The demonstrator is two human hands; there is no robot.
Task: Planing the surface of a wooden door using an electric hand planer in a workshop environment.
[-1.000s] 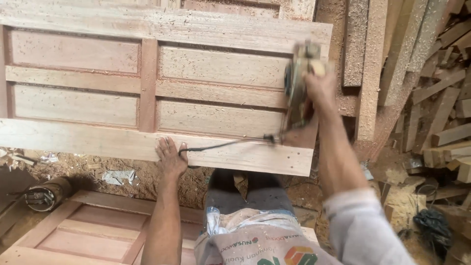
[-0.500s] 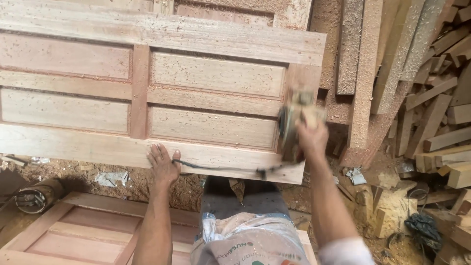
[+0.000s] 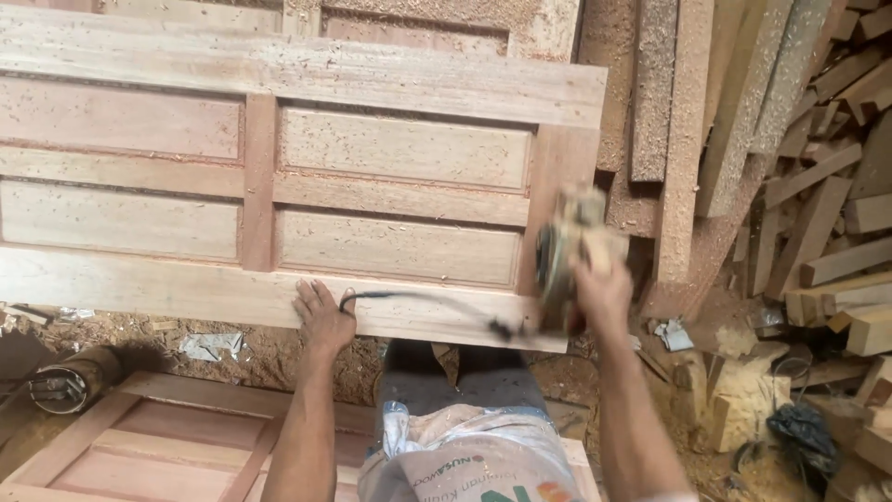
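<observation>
Head view: a panelled wooden door (image 3: 279,177) lies flat, long axis running left to right, its end rail toward the right. The right hand (image 3: 602,293) is closed around a blurred power sander (image 3: 569,246) at the door's right stile, near the lower corner; its cord (image 3: 418,302) trails leftward along the near rail. The left hand (image 3: 322,313) lies flat, fingers spread, pressing that rail. The surfaces look pale and dusty, so the sanding seems well along, though this corner is unfinished.

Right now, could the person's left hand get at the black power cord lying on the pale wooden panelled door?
Probably yes. The left hand lies flat on the door's near rail, and the black cord starts right beside its fingers, with nothing between them.
</observation>
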